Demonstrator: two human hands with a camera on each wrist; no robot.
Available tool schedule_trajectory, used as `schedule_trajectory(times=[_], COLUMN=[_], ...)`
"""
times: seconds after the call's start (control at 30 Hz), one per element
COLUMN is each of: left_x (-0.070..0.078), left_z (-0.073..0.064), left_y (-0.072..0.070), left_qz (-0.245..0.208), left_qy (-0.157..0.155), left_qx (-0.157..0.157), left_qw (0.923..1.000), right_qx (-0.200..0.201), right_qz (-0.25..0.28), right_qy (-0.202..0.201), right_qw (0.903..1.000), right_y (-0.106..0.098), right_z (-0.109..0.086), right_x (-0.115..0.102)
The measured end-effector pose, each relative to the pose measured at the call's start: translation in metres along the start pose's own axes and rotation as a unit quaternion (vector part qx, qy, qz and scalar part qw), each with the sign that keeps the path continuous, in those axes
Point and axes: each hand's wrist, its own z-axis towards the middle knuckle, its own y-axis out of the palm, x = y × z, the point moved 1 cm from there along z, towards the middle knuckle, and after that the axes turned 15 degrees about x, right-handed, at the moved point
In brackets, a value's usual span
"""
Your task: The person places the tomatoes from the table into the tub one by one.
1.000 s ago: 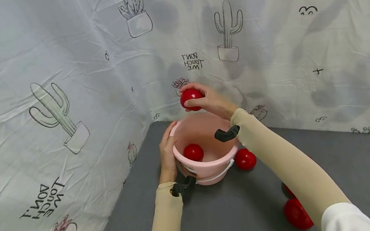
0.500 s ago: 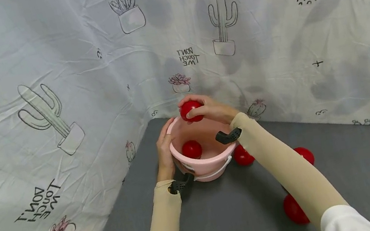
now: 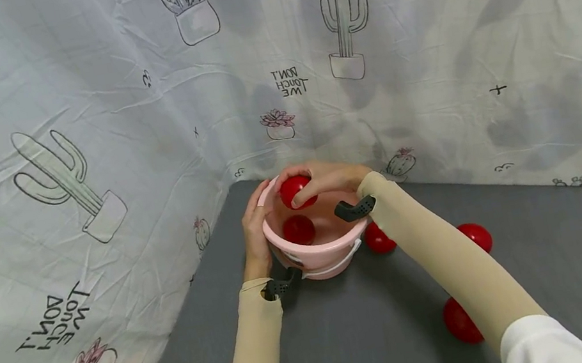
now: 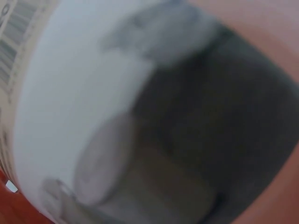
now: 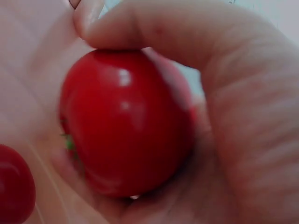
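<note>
My right hand [image 3: 332, 177] holds a red tomato [image 3: 295, 192] between thumb and fingers, inside the mouth of a pink bucket [image 3: 319, 258]. In the right wrist view this tomato [image 5: 126, 123] shows a bit of green stem. Another tomato [image 3: 298, 231] lies in the bucket, below the held one. My left hand [image 3: 256, 239] grips the bucket's left side at the rim, its fingers along the outside. The left wrist view is blurred and shows a pale curved surface with a barcode label [image 4: 18, 28]; the left fingers are hard to make out there.
One tomato [image 3: 379, 238] stands against the bucket's right side. Two more, a farther tomato [image 3: 477, 237] and a nearer tomato [image 3: 459, 322], lie beside the right forearm on the dark grey table [image 3: 354, 339]. A printed cloth [image 3: 423, 67] hangs behind and at the left.
My right hand has lowered the tomato from above the bucket into its mouth. The left hand has kept its hold on the bucket. The head view has shifted slightly.
</note>
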Motion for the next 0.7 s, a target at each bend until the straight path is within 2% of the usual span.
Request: schedule_trajectory(times=[0.23, 0.47, 0.53, 0.7], left_x=[0.0004, 0.0004, 0.0003, -0.0012], left_z=[0.0009, 0.0011, 0.0012, 0.0029], left_y=[-0.0004, -0.0003, -0.0004, -0.0009], left_qz=[-0.005, 0.006, 0.006, -0.001], left_qy=[-0.002, 0.003, 0.004, 0.004], left_qx=[0.003, 0.006, 0.006, 0.002], left_qw=[1.0, 1.0, 1.0, 1.0], right_qx=[-0.064, -0.058, -0.058, -0.067], right_qz=[-0.028, -0.056, -0.069, -0.025], right_qy=[0.003, 0.074, 0.083, 0.111], right_qw=[0.9976, 0.994, 0.9925, 0.9912], right_y=[0.0064, 0.0076, 0.0074, 0.0088], right_z=[0.0024, 0.0012, 0.0009, 0.0019], right_x=[0.0026, 0.0049, 0.0051, 0.0056])
